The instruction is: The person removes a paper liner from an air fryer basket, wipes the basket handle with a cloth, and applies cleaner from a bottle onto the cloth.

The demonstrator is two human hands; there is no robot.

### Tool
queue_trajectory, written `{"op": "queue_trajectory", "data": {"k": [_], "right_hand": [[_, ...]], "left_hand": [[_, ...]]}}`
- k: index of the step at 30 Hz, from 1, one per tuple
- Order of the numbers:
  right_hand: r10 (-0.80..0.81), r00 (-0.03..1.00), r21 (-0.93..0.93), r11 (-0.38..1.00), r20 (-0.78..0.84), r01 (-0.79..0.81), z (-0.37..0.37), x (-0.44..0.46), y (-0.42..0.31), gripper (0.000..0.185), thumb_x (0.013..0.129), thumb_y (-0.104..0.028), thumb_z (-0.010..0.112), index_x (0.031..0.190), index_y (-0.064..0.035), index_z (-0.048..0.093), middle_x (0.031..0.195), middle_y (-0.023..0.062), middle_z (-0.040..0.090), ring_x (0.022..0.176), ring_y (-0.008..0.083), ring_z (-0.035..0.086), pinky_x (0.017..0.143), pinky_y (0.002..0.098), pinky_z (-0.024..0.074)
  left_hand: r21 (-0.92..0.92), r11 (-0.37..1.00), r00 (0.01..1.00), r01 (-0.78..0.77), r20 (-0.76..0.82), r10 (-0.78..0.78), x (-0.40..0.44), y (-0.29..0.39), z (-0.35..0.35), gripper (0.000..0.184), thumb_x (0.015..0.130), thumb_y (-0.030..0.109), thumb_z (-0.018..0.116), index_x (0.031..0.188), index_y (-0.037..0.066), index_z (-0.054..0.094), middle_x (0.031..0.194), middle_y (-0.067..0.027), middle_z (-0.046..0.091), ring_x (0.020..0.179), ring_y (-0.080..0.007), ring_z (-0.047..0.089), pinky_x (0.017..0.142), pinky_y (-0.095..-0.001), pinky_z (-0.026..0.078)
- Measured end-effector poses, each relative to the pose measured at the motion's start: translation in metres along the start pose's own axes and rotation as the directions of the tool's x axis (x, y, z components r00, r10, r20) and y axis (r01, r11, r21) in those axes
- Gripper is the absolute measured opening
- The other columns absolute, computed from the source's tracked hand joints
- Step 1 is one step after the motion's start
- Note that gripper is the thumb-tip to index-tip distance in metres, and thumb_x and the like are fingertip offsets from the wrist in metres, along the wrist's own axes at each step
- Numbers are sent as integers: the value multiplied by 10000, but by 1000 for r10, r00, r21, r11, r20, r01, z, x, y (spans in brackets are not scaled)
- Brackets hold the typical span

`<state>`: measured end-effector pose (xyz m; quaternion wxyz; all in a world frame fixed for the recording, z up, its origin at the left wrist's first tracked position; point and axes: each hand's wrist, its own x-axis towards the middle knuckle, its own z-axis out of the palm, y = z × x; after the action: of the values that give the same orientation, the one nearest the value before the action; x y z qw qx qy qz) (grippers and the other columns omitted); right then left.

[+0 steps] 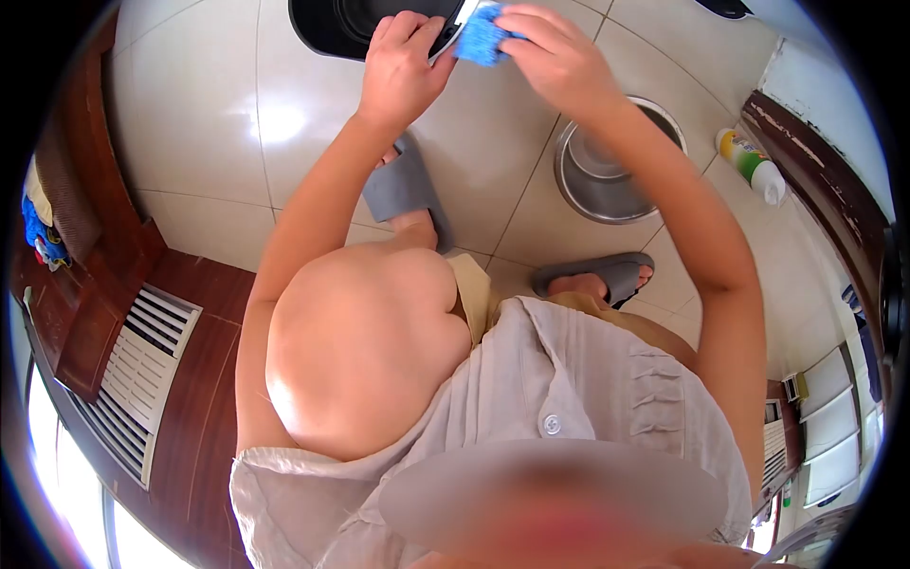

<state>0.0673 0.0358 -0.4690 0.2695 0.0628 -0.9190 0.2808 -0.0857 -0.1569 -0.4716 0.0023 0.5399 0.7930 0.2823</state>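
Note:
At the top of the head view is a black bin-like container (327, 27) with a white edge, cut off by the frame. My left hand (406, 68) has its fingers curled over the container's near right side. A fluffy blue cloth (482, 38) is pinched in my right hand (555, 57), against the white edge just right of my left hand. What the cloth covers there is hidden.
A round metal basin (607, 204) stands on the tiled floor beneath my right forearm. Further right lies a white and green bottle (751, 163). My feet in grey slippers (391, 194) are below. Dark wooden furniture (204, 284) stands at the left.

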Motion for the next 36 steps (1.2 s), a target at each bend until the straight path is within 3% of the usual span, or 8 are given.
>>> {"op": "queue_trajectory", "data": {"k": [5, 15, 17, 23, 25, 30, 33, 36], "right_hand": [[103, 980, -97, 991, 172, -87, -18, -25, 15, 155, 793, 24, 750, 937, 11, 693, 1142, 99, 682, 1081, 300, 669, 855, 361, 566], [383, 922, 182, 911, -52, -369, 1, 23, -11, 147, 878, -49, 753, 1021, -22, 735, 1101, 112, 697, 828, 264, 680, 715, 328, 552], [761, 593, 189, 562, 265, -805, -2, 49, -5, 154, 908, -74, 671, 856, 72, 672, 781, 150, 688, 722, 318, 672, 672, 368, 532], [763, 584, 475, 419, 279, -774, 10, 38, -1, 135, 928, -94, 672, 937, 39, 690, 798, 190, 682, 666, 310, 653, 658, 379, 519], [573, 819, 241, 800, -38, -549, 4, 39, -22, 119, 871, -24, 697, 974, 26, 666, 911, 178, 674, 804, 358, 667, 736, 408, 536], [299, 952, 144, 947, -65, -288, -1, 37, -20, 153, 824, 6, 711, 956, 11, 634, 1013, 179, 658, 929, 395, 642, 795, 433, 530], [427, 904, 266, 875, -32, -404, 4, 34, -11, 99, 859, -15, 706, 912, 20, 630, 900, 179, 645, 834, 324, 665, 732, 406, 523], [719, 656, 543, 465, 229, -700, 32, 21, 29, 153, 948, -90, 675, 844, 20, 655, 685, 56, 611, 672, 100, 559, 605, 307, 449]], "left_hand": [[4, 1000, 999, 14, -53, -14, -1, 6, 3, 295, 773, 156, 854, 1008, 23, 736, 902, -67, 629, 809, -268, 582, 717, -367, 505], [18, 1000, 999, 7, -54, -6, 2, 2, 4, 301, 773, 137, 856, 1015, 10, 732, 901, -61, 630, 791, -247, 580, 681, -347, 509], [30, 1000, 998, 8, -62, -6, 4, 4, 4, 310, 766, 143, 862, 1014, 9, 733, 899, -65, 629, 791, -248, 581, 679, -349, 509], [30, 1000, 998, 5, -60, -3, 3, 5, 3, 317, 761, 151, 868, 1010, 6, 736, 898, -70, 627, 783, -248, 581, 672, -349, 508], [38, 999, 997, 17, -76, -14, 4, 4, 5, 312, 763, 157, 869, 1004, 10, 735, 898, -69, 627, 783, -249, 582, 670, -349, 508], [-21, 999, 999, 34, -33, -35, 13, 16, -8, 300, 731, 81, 834, 982, -11, 697, 895, -118, 595, 796, -312, 566, 696, -408, 485], [-37, 999, 999, 25, -37, -27, 6, 8, -1, 292, 727, 79, 824, 972, -10, 695, 886, -119, 588, 796, -322, 558, 718, -420, 480], [16, 999, 997, 28, -69, -27, 1, 5, 5, 299, 763, 166, 859, 989, 14, 735, 892, -70, 625, 788, -261, 579, 695, -365, 505]]}}
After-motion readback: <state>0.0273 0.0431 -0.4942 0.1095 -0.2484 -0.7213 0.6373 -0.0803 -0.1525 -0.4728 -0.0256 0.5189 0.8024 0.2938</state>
